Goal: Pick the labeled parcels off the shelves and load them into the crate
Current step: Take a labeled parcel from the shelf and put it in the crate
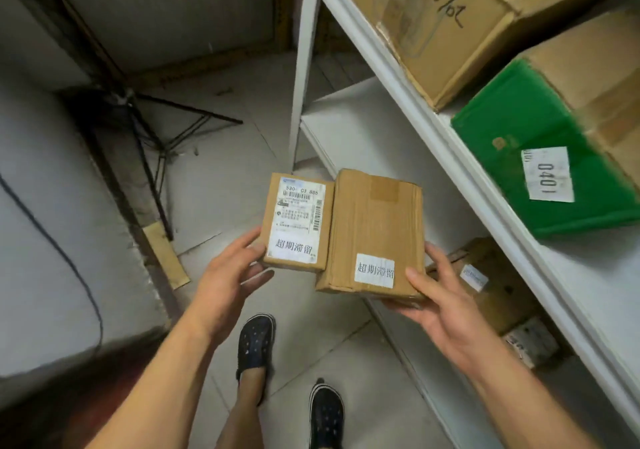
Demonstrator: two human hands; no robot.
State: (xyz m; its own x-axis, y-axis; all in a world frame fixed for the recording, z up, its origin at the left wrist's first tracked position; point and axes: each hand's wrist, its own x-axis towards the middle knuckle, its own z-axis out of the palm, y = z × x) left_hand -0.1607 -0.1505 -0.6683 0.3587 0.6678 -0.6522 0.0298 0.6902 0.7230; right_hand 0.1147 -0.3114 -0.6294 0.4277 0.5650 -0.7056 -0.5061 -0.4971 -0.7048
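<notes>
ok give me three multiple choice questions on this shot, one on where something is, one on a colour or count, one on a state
1. Where does the box marked 0401 sit?
A. on the floor
B. on the white shelf
C. in the left hand

2. How many parcels does the person hold?
A. one
B. two
C. three

3. How is the right hand engaged?
A. hanging idle
B. pressing on the shelf
C. holding the larger parcel

Answers:
1. B, the green box with the 0401 sticker rests on the shelf board to the right.
2. B, the left hand holds the smaller parcel and the right hand holds the larger one beside it.
3. C, its thumb lies on the parcel's top and its fingers go under the near edge.
</notes>
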